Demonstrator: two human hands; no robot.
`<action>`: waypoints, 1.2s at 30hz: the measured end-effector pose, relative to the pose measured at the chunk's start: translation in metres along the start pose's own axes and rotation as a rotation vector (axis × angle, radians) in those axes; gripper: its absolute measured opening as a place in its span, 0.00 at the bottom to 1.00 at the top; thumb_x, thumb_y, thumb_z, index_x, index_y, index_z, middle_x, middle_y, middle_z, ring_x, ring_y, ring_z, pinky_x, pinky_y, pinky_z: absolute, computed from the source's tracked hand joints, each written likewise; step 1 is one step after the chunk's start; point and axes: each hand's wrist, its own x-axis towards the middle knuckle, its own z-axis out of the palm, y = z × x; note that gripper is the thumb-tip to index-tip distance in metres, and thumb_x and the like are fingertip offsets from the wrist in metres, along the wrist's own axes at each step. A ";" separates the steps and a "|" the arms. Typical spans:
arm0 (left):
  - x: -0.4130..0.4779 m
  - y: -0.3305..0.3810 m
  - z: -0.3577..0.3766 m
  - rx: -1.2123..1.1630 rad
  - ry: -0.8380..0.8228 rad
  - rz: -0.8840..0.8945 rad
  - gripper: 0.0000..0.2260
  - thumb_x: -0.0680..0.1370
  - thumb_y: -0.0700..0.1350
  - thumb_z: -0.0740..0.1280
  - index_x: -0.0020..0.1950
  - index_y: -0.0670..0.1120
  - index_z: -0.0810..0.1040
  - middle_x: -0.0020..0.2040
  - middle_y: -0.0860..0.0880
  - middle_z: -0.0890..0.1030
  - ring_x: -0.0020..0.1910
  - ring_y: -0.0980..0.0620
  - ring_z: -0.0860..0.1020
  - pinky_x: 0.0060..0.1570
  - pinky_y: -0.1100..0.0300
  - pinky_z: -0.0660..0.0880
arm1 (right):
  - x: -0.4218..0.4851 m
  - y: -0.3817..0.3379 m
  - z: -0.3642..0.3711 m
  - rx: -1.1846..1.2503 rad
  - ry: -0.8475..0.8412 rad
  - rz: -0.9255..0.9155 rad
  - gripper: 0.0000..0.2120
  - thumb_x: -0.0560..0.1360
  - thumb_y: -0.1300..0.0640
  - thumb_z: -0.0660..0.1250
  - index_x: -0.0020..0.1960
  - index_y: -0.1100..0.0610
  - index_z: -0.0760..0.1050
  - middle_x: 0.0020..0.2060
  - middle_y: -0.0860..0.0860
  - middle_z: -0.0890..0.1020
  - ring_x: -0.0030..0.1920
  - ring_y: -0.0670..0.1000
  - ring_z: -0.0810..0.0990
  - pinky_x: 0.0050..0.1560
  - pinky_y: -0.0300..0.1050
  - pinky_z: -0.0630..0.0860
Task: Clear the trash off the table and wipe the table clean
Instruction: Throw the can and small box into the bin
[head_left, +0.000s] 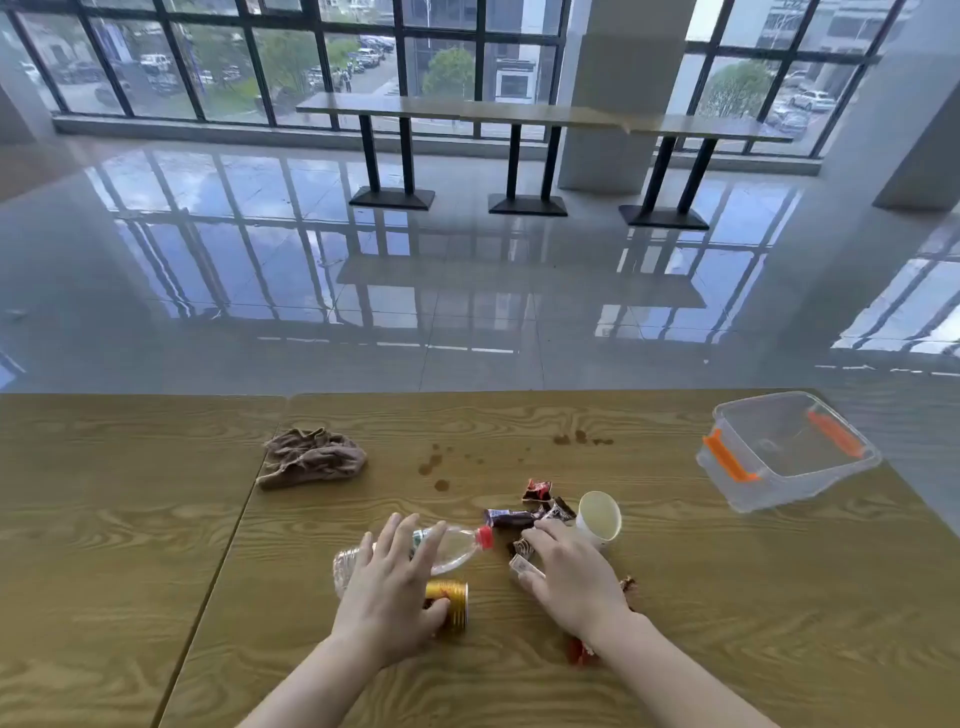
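On the wooden table (675, 597) lies a clear plastic bottle (457, 548) with a red cap, on its side. My left hand (395, 587) rests flat over the bottle, its thumb against a gold can (453, 603) lying beside it. My right hand (566, 577) covers several candy wrappers (519, 517), fingers spread over them; a small white wrapper (522, 566) shows under the thumb. A white paper cup (600, 519) lies tipped over just right of that hand. A crumpled brown cloth (311, 457) sits to the far left. Brown spill spots (434, 465) mark the tabletop.
A clear plastic bin (748, 473) with orange handles stands at the table's far right corner. A seam (218, 571) runs between two tabletops on the left. Beyond the far edge is glossy tiled floor, a long bar table (519, 111) and windows.
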 end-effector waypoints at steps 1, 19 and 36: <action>-0.002 -0.001 0.003 0.011 -0.036 0.008 0.39 0.71 0.64 0.64 0.78 0.56 0.55 0.77 0.45 0.61 0.78 0.42 0.54 0.75 0.43 0.53 | 0.000 0.001 0.004 -0.007 -0.031 0.006 0.21 0.77 0.50 0.67 0.68 0.53 0.71 0.67 0.49 0.72 0.64 0.53 0.72 0.66 0.41 0.67; -0.003 0.001 0.064 0.129 -0.120 0.084 0.39 0.52 0.47 0.79 0.63 0.48 0.78 0.52 0.46 0.81 0.49 0.45 0.80 0.47 0.51 0.80 | 0.003 0.003 0.043 -0.041 -0.086 0.159 0.20 0.74 0.70 0.61 0.61 0.53 0.72 0.51 0.51 0.79 0.49 0.54 0.77 0.45 0.45 0.76; -0.001 0.022 0.036 -0.040 -0.023 0.085 0.31 0.62 0.53 0.72 0.65 0.50 0.73 0.49 0.51 0.77 0.45 0.48 0.77 0.42 0.57 0.76 | -0.019 0.004 0.009 0.191 0.108 0.239 0.16 0.73 0.64 0.68 0.59 0.50 0.75 0.48 0.48 0.82 0.47 0.50 0.80 0.37 0.38 0.69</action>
